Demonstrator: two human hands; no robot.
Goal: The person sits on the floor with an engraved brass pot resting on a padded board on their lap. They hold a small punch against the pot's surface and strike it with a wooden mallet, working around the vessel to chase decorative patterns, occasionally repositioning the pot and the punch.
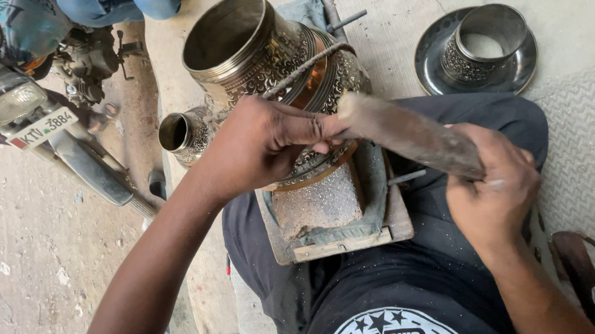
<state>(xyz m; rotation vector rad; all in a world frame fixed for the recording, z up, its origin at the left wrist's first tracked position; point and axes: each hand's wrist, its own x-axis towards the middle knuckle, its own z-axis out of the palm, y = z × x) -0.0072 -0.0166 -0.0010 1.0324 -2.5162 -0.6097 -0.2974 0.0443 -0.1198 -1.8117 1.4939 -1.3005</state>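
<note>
Gripping a long file (411,138), my right hand (493,191) is clenched around its near end, and my left hand (258,145) pinches its far tip between fingers and thumb. The file runs slantwise between the two grips, its far end bearing on the band of a brass vase (271,72). The vase lies tilted on a wooden block (346,236) across my lap, just under my left grip, mouth turned away, with a cord (305,67) drawn over its body. I judge the filing stroke is in hand; the next push calls for even pressure from both hands. Beyond my right grip sits a metal ring (486,42) on a dish (435,55); left of my left grip, a small neck piece (178,133), then a motorbike (25,101).
</note>
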